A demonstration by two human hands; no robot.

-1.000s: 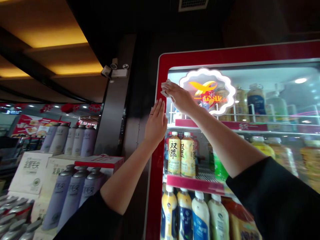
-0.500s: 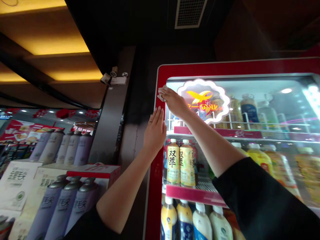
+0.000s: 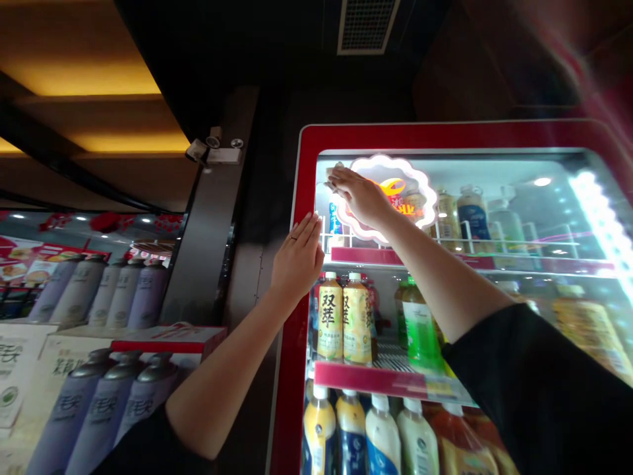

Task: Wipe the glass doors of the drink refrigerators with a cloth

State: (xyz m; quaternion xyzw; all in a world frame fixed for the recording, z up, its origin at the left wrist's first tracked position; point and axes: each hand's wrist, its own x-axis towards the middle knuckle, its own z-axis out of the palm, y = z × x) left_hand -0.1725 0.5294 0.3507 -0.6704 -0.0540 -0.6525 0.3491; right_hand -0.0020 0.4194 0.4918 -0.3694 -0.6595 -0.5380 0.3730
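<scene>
My right hand (image 3: 360, 196) is up at the top left of the refrigerator's glass door, partly blurred. A crumpled whitish cloth (image 3: 334, 174) shows at its fingertips, pressed to the glass beside the glowing scalloped sign (image 3: 429, 198). My left hand (image 3: 299, 256) lies flat against the left side of the red door frame (image 3: 305, 165), fingers stretched upward and together, a ring on one finger. It holds nothing. Behind the glass, yellow-labelled bottles (image 3: 330, 320) stand on the middle shelf.
A dark pillar (image 3: 210, 244) rises left of the refrigerator, with an emergency light (image 3: 223, 156) on it. Tall lilac bottles (image 3: 101, 402) and cartons (image 3: 24, 376) are stacked at lower left. More bottles (image 3: 383, 435) fill the lower shelf. A vent (image 3: 368, 26) is overhead.
My right hand has moved with the cloth from the red frame's left side onto the glass, to the right. My left hand stays on the frame. The view has shifted slightly right.
</scene>
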